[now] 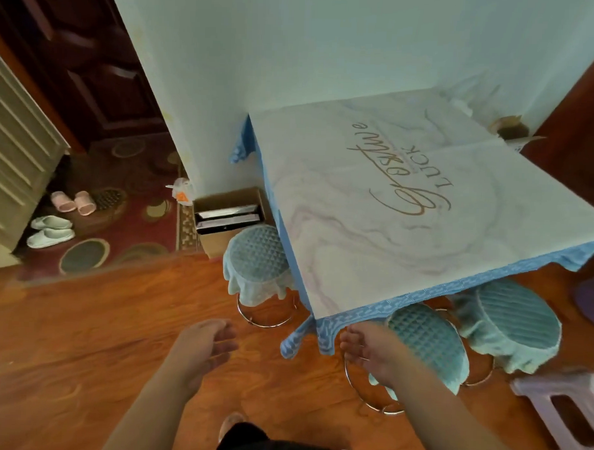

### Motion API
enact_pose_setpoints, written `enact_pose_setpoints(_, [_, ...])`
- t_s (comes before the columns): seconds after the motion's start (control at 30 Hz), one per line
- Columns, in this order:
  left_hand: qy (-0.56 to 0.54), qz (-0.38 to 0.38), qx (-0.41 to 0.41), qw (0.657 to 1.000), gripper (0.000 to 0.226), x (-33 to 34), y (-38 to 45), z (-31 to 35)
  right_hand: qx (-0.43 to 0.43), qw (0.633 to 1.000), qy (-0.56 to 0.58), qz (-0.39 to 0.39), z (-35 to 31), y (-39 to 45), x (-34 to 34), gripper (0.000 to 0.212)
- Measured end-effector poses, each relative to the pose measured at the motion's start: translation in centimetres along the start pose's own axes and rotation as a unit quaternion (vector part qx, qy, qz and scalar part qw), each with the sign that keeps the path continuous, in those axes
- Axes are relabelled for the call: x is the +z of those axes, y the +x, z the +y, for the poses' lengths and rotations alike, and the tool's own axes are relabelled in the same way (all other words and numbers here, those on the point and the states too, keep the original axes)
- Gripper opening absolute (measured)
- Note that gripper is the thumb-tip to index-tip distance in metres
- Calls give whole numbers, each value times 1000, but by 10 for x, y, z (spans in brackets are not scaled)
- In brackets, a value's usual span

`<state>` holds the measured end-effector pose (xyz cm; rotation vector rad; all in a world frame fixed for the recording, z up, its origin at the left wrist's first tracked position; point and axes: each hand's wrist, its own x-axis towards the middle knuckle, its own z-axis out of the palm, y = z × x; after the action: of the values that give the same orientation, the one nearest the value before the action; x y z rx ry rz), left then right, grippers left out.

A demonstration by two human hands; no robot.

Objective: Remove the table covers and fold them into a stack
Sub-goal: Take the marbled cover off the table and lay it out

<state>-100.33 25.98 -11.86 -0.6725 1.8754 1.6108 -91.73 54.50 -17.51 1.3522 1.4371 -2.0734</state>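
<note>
A white marbled table cover (373,207) with gold lettering lies flat on a square table against the wall. Under it a blue patterned cover (322,330) hangs over the edges, its near corner drooping. My left hand (205,343) hovers with fingers loosely spread, to the left of that corner and apart from it, holding nothing. My right hand (368,348) is just below the hanging blue corner, fingers relaxed and pointing left; I cannot tell if it touches the cloth.
Three round stools with teal quilted covers (259,257) (426,340) (514,320) stand under the table's edges. A cardboard box (228,212) sits by the wall. A white plastic stool (565,412) is at the right. Slippers (53,231) lie on the carpet.
</note>
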Motion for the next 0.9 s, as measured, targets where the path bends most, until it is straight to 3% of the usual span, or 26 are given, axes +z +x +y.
enact_pose_setpoints(0.2, [146,-127,10,981,20,21,123,80,47,980,151,118,-10,68,55,13])
enact_pose_setpoints(0.37, [293,-221,30,929,18,22,177,137,39,925,296,236,-18,96,97,18])
enact_pose_setpoints(0.43, [317,-243,36,916,19,21,190,151,19,903,319,287,-23,96,108,9])
enact_pose_setpoints(0.57, [344,-275,24,898,19,21,212,169,-1,851,429,303,-49,94,129,4])
enact_pose_setpoints(0.67, [313,-292,-9,904,18,27,219,172,-15,823,481,301,-73,90,139,24])
enact_pose_setpoints(0.77, [261,-334,-71,903,25,42,222,166,-70,797,502,329,-101,69,144,19])
enact_pose_setpoints(0.9, [14,-374,-195,907,53,77,228,173,-172,758,526,346,-134,26,140,16])
